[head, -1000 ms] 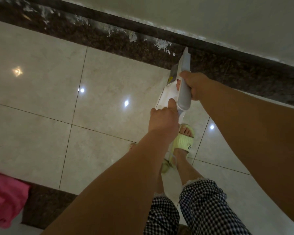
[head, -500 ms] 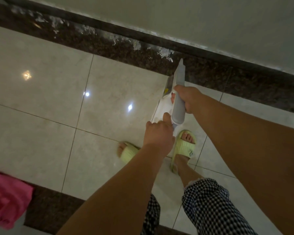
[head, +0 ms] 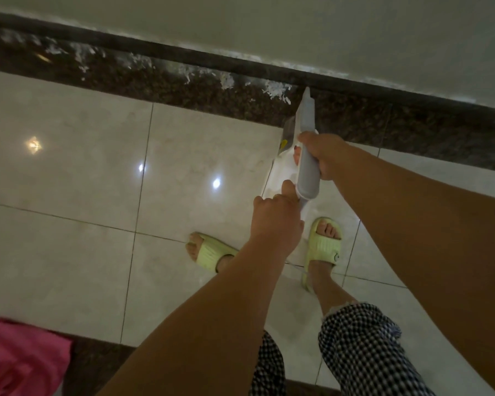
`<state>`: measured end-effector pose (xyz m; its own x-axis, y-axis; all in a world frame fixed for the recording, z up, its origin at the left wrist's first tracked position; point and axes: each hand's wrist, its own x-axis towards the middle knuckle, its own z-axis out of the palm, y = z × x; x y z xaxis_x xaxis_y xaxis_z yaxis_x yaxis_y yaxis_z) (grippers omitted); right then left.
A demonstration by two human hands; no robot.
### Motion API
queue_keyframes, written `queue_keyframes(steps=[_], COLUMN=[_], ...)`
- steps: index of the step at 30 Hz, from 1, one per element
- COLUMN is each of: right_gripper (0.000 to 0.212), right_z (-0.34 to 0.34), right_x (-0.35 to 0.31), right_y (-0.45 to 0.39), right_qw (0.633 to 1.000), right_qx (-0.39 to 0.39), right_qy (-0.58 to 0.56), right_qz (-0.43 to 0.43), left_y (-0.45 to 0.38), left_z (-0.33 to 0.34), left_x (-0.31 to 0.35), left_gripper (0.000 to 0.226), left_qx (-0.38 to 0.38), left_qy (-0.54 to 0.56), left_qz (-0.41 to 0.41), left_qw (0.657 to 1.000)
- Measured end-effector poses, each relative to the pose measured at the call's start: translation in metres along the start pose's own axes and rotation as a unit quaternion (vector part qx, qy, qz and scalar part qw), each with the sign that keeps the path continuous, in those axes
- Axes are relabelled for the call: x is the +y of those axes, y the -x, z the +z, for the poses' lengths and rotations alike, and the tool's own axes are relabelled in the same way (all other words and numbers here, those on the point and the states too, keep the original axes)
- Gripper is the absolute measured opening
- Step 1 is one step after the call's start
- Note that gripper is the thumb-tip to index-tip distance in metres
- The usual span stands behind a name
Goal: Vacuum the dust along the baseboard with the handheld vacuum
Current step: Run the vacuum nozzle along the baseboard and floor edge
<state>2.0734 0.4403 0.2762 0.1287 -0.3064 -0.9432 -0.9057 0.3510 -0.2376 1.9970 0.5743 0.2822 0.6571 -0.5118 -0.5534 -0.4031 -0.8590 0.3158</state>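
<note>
I hold a white and grey handheld vacuum (head: 305, 155) with its narrow nozzle pointing up toward the dark baseboard (head: 240, 65). My right hand (head: 325, 152) grips its grey handle. My left hand (head: 276, 215) holds the rear end of the vacuum body, fingers curled on it. White dust flakes (head: 275, 91) lie on the dark speckled floor strip just left of the nozzle tip. More flakes (head: 77, 52) trail leftward along the baseboard.
Beige glossy floor tiles (head: 69, 181) fill the left and middle. My feet in pale green slippers (head: 325, 244) stand below the vacuum. A pink cloth (head: 17, 358) lies at the bottom left. The pale wall (head: 297, 24) rises above the baseboard.
The view has shifted left along the wall, showing more dust. My left foot has stepped out to the left. Both hands keep the same hold on the vacuum.
</note>
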Motion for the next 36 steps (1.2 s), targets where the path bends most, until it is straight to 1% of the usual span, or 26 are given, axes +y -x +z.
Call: queue_keyframes(steps=[2,4,6,9,12,16,20,29,36], right_gripper=[0.037,0.030,0.034,0.039,0.038,0.029,0.036,0.029,0.037], right_z=[0.005,0.010,0.014,0.022,0.028,0.034,0.041,0.051,0.054], right_x=[0.002,0.003,0.003,0.005,0.008,0.010,0.011,0.019,0.012], right_y=[0.000,0.002,0.002,0.004,0.007,0.012,0.016,0.019,0.014], right_qw=[1.000,1.000,0.999,0.999,1.000,1.000,1.000,0.999,0.999], right_qx=[-0.003,-0.007,-0.006,-0.010,-0.007,0.003,0.013,0.024,0.016], right_qy=[0.004,-0.007,-0.033,-0.035,-0.028,-0.015,-0.006,-0.023,-0.039], right_qz=[0.006,0.003,0.004,0.006,0.013,0.017,0.019,0.020,0.008], left_y=[0.000,0.000,0.002,0.006,0.011,0.015,0.017,0.024,0.020], left_z=[-0.002,-0.005,-0.006,-0.007,-0.009,-0.010,-0.013,-0.012,-0.018], left_x=[-0.007,-0.014,-0.018,-0.025,-0.033,-0.042,-0.049,-0.057,-0.058], left_gripper=[0.052,0.053,0.055,0.055,0.056,0.055,0.054,0.053,0.056], left_qx=[-0.001,-0.003,-0.003,-0.008,-0.014,-0.022,-0.018,-0.030,-0.023], left_qy=[-0.014,-0.028,-0.039,-0.033,-0.023,-0.024,-0.025,-0.023,-0.017], left_qz=[0.010,0.014,0.018,0.022,0.017,0.017,0.021,0.022,0.027], left_qw=[1.000,1.000,0.999,0.999,1.000,0.999,0.999,0.999,0.999])
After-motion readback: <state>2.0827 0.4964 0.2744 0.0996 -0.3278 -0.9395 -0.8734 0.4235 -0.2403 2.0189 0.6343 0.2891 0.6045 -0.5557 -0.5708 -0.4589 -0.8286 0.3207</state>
